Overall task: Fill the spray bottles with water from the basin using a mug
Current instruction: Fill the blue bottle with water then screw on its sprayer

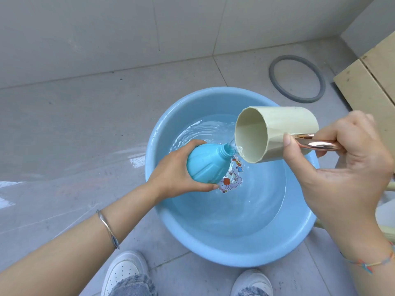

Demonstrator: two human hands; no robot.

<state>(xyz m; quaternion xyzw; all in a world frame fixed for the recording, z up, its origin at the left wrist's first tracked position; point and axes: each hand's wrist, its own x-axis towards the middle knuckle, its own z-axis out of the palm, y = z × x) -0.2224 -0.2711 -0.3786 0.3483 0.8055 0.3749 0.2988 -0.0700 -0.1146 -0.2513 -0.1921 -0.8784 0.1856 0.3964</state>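
Right hand (350,167) grips the mug (275,133) by its shiny copper handle (316,144), fingers curled round it, thumb along the top. Mug tipped sideways, mouth toward the bottle; a thin stream of water runs from its lip into the bottle neck. Left hand (173,169) wraps the blue bottle (207,165), tilted, capless, over the blue basin (213,242) of water on the tiled floor (64,124).

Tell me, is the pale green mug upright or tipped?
Tipped. The pale green plastic mug lies sideways, pouring water into the blue spray bottle.
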